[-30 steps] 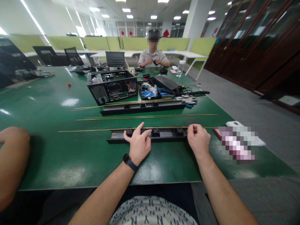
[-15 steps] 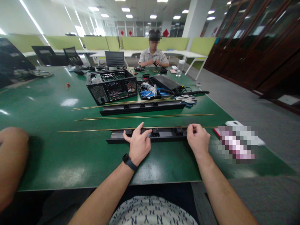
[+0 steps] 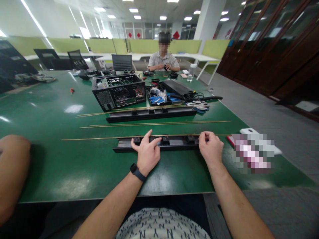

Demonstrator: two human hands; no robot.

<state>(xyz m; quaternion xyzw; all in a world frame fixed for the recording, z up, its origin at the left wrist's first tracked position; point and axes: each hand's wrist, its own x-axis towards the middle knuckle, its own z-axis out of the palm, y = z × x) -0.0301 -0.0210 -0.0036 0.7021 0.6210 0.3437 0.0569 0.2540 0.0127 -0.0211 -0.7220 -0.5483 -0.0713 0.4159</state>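
Note:
A long black channel rail [image 3: 174, 148] lies across the table in front of me, with several small black blocks [image 3: 165, 140] seated along it. A thin brass-coloured rod [image 3: 87, 139] runs along the far side of the rail and sticks out past its left end. My left hand [image 3: 147, 151], a dark watch on its wrist, rests over the left half of the rail with fingers spread around the blocks. At the rail's right end, my right hand [image 3: 211, 146] is closed in a pinch. Its fingers hide whatever lies between them.
Beyond lie loose brass rods [image 3: 159, 124], a second black rail [image 3: 152, 116], an open computer case [image 3: 117, 91] and a tray with gloves [image 3: 159, 96]. A white object [image 3: 276, 150] is at right. Another person's arm [image 3: 15, 169] rests at left; a person [image 3: 163, 59] sits opposite.
Both my hands stay where they were on the rail. The person opposite has moved their hands slightly.

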